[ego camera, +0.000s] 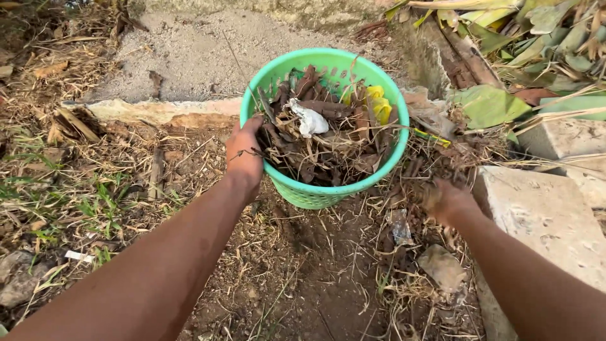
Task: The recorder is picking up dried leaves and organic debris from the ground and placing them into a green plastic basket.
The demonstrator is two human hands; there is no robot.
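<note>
Left hand (245,150) clamps rim of green perforated plastic basket (315,192), tilted, filled w/ dry leaves (328,148), white scrap. Right hand (445,199) in ground litter; grip not discernible.

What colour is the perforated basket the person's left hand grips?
Mint green basket, gripped by the left hand; seen in the head view.

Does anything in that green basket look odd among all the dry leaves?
Yes. In the green basket, held at its rim by the left hand, a crumpled white scrap and yellow plastic bits lie among the dry brown leaves: litter, not plant matter.
</note>
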